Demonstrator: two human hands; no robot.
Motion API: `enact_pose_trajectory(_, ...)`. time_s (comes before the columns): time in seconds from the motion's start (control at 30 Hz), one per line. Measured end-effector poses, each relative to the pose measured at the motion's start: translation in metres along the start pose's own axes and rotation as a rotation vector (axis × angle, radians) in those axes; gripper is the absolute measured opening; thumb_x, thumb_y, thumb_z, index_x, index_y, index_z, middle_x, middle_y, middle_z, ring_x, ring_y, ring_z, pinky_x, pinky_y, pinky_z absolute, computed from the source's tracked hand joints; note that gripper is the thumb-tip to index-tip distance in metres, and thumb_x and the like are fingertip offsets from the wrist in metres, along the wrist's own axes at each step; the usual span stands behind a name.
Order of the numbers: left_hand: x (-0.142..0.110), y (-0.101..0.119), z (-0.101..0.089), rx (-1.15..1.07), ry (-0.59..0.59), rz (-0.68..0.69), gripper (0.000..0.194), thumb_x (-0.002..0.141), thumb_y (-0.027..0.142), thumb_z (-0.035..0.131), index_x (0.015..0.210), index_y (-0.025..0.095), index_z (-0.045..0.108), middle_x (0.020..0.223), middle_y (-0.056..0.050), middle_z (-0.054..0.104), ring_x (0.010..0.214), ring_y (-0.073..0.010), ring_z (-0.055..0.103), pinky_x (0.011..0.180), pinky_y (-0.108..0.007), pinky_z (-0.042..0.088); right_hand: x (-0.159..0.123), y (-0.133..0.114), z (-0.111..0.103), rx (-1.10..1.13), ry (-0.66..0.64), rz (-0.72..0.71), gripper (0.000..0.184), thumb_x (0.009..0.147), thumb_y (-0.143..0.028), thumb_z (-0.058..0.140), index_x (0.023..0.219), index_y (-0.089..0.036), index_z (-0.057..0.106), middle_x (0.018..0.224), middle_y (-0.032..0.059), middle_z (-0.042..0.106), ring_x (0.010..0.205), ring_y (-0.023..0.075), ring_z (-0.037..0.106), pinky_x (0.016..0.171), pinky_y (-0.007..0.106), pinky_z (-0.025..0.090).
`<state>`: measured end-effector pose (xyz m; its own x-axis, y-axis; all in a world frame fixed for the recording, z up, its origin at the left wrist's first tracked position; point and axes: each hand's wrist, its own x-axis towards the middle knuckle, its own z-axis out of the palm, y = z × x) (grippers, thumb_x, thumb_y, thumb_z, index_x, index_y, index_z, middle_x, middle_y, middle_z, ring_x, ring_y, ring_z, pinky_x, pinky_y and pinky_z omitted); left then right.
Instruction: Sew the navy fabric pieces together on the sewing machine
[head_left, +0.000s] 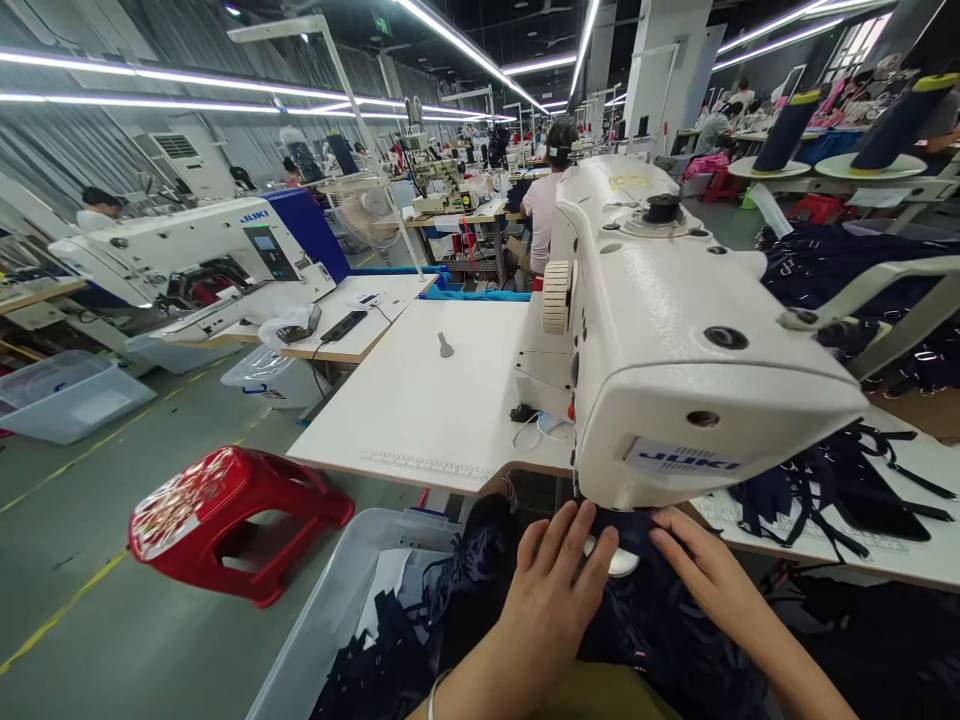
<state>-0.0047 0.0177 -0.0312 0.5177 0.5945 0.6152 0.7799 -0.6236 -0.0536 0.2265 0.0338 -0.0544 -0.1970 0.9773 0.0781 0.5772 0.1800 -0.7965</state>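
Note:
Dark navy fabric (630,525) lies under the head of a white JUKI sewing machine (675,400). My left hand (551,590) rests on its left part, close to the needle area, with fingers stretched forward and slightly bent; the thumb is hidden. At the right edge of the cloth, my right hand (697,555) pinches it between thumb and fingers. A white rounded machine part (621,562) shows between the hands. More of the navy fabric hangs down toward my lap. The needle tip is hidden behind my left fingers.
A clear plastic bin (322,600) with navy pieces stands at lower left, near a red stool (255,520). On the white tabletop (420,390) lies a small metal piece (445,345). Navy straps (795,490) and a black phone (881,500) are on the right.

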Motion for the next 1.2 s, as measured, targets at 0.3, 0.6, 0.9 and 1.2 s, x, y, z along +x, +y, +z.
enact_pose_trajectory(0.3,0.004,0.001,-0.006,-0.091,0.116,-0.073,0.013,0.093,0.033,0.059,0.101,0.024,0.065,0.116,-0.003,0.067,0.107,-0.0187,0.060,0.093,-0.034,0.034,-0.035,0.061,-0.038,-0.160,-0.044,0.064,0.029,0.086,-0.050,0.055,0.096,-0.026,0.068,0.097,0.0046,0.073,0.093,0.0248,0.067,0.090,0.038,0.050)
enact_pose_trajectory(0.6,-0.009,-0.060,-0.020,-0.019,0.394,-0.326,0.020,0.088,0.005,0.047,0.091,0.021,0.059,0.088,-0.003,0.063,0.085,-0.0171,0.059,0.082,-0.036,0.037,-0.026,-0.051,-0.043,-0.043,0.005,-0.043,0.021,0.094,-0.040,0.047,0.097,-0.026,0.062,0.090,0.0041,0.069,0.083,0.0215,0.067,0.071,0.027,0.054)
enact_pose_trajectory(0.9,-0.003,-0.034,-0.020,0.053,-0.050,0.333,0.039,0.095,0.012,0.042,0.132,0.020,0.053,0.142,-0.006,0.048,0.134,-0.0191,0.039,0.111,-0.036,0.026,0.012,-0.068,0.006,-0.544,0.305,-0.444,0.019,0.093,-0.025,0.045,0.081,-0.019,0.059,0.073,0.0082,0.066,0.069,0.0262,0.064,0.065,0.041,0.049)
enact_pose_trajectory(1.2,0.015,-0.016,-0.027,-0.048,-0.152,0.252,0.039,0.098,0.013,0.034,0.130,0.018,0.055,0.141,-0.002,0.050,0.132,-0.0166,0.040,0.096,-0.032,0.035,0.020,-0.053,0.001,0.319,0.153,0.168,0.026,0.088,-0.047,0.050,0.091,-0.022,0.057,0.077,0.0033,0.066,0.078,0.0209,0.066,0.073,0.031,0.054)
